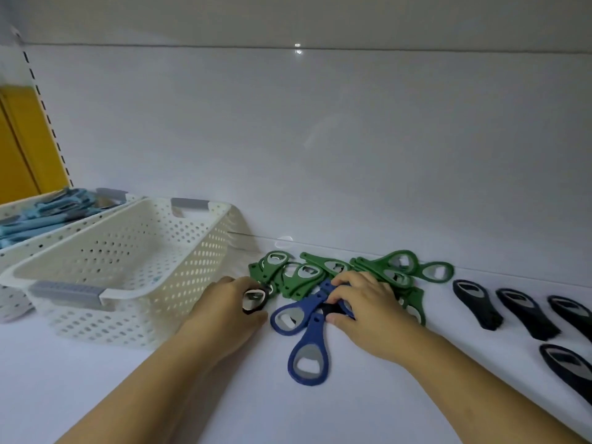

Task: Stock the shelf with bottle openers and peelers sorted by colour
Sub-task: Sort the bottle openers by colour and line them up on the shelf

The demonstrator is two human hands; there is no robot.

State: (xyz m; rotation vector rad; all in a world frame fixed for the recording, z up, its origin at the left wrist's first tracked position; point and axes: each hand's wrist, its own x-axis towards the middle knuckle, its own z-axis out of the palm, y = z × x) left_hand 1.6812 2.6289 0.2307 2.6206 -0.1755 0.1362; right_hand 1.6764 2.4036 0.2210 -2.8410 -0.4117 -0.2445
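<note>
White shelf [352, 395], glossy white back panel [320, 139] behind; a yellow surface is seen past the slotted upright at the far left. Toward the left end of the shelf a white perforated basket [179, 219] is noted, nothing seen inside it, and just beside it, further left, a second basket [19, 209] filled with light blue peelers [41, 216]. A loose heap of green openers [307, 275] is piled near the back edge, about mid-shelf. Two blue openers [309, 354] are laid in front of the heap, heads toward the front edge, handles tucked under the right hand. Dark openers [525, 312] are spread out singly toward the right end, apart from one another. The left hand [224, 315] is closed around a black opener [254, 299], only its ringed head showing past the fingers, close to the basket's right wall. The right hand [365, 312] is curled over the front of the heap, and a dark piece [331, 308], probably another black opener, is pinched between fingers and thumb. The openers are judged light, flat and stiff: a plastic body with a metal insert at the head, unlikely to bend or break. Little can be gripped while one lies flat on the smooth shelf, so sliding or tipping up an edge is advised. The narrow handle is judged the better hold, or a finger hooked through the head opening. In the heap, snagging through the openings is to be expected.
</note>
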